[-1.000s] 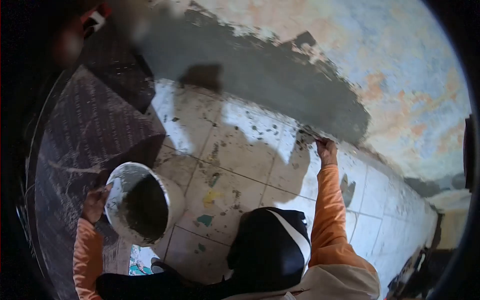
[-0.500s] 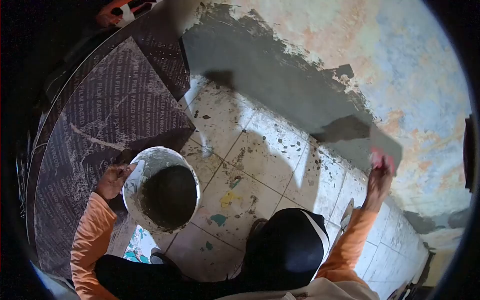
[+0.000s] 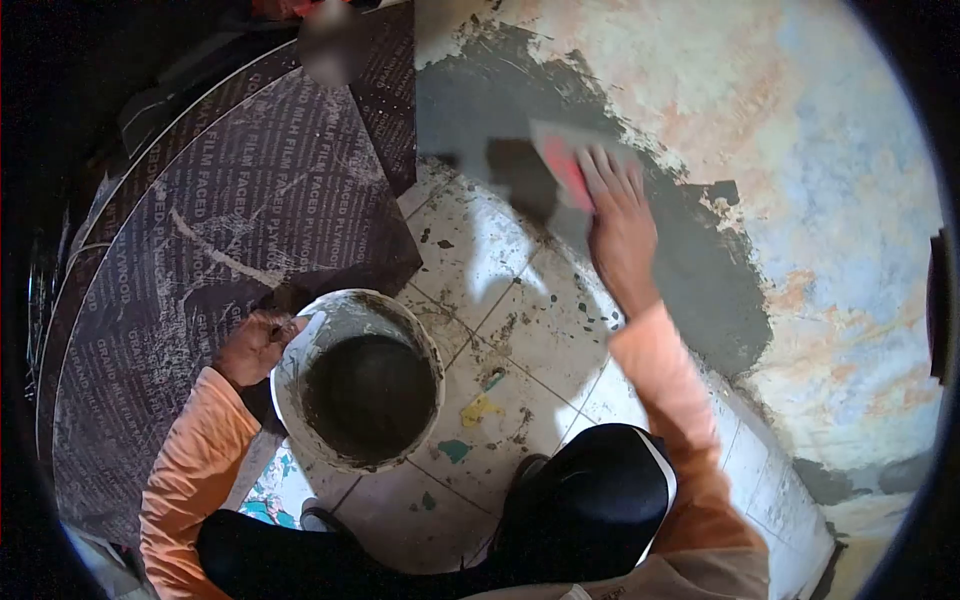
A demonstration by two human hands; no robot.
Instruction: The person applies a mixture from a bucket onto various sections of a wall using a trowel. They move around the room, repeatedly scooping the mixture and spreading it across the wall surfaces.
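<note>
My left hand (image 3: pixel 252 348) is closed on the left rim of a white bucket (image 3: pixel 428 345), where a small white piece shows by the fingers. Dark grey wet plaster (image 3: pixel 370 395) fills the lower part of that bucket. On the other side, my right hand (image 3: pixel 620 215) grips a plastering trowel (image 3: pixel 563 168) with a red handle; motion blurs its pale blade. The trowel is against or close to the grey plastered band (image 3: pixel 690 250) low on the wall; whether it touches is hard to tell.
Film-faced plywood sheets (image 3: pixel 250 190) lean at the left, beside the bucket. Splattered white floor tiles (image 3: pixel 515 340) run along the wall's foot. Bare wall (image 3: pixel 800 170) with mottled paint rises above the grey band. My knee (image 3: pixel 590 490) is bent between the two arms.
My right hand has swept the trowel leftward and up in view, along the grey band. The view has shifted slightly, so bucket and plywood appear further right. My left hand still holds the bucket.
</note>
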